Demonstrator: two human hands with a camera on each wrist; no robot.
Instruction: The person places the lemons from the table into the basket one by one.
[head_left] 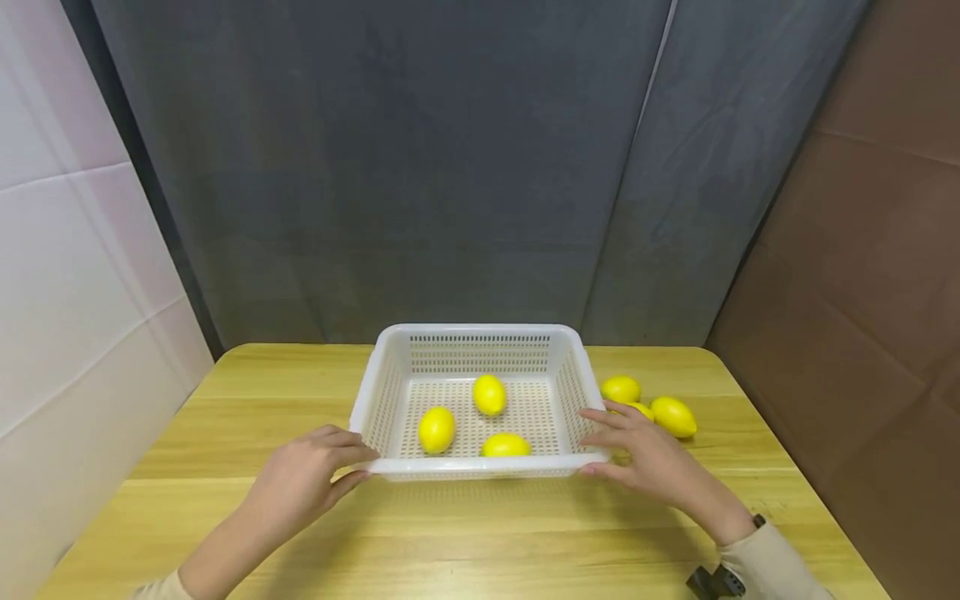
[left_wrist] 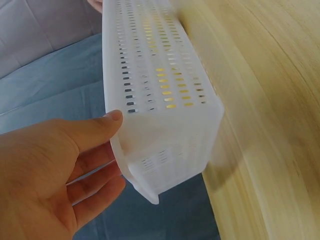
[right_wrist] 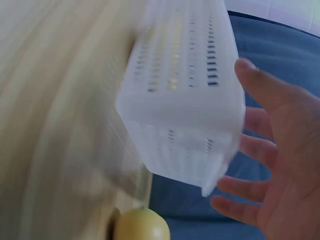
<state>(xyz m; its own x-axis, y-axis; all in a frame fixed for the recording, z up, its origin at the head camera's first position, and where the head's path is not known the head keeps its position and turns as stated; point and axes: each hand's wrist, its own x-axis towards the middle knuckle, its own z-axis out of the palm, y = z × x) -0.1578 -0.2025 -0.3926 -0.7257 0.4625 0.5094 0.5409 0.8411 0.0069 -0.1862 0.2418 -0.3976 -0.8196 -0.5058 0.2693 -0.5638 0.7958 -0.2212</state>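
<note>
A white perforated plastic basket (head_left: 480,468) stands on the table with three yellow lemons inside: one at the left (head_left: 437,430), another farther back (head_left: 490,395) and a third by the front wall (head_left: 506,445). At the basket's front left corner my left hand (head_left: 300,471) pinches the rim, thumb on the front side and fingers behind it, as the left wrist view shows. My right hand (head_left: 648,450) is at the front right corner with its fingers spread and fairly straight over the side rim. Its thumb tip (right_wrist: 246,65) lies right at the rim's edge.
Several more lemons (head_left: 673,417) lie on the wooden table (head_left: 480,542) just right of the basket, partly hidden behind the right hand. A dark grey curtain (head_left: 390,167) hangs behind the table, with a white panel (head_left: 82,250) left and a brown one (head_left: 862,275) right.
</note>
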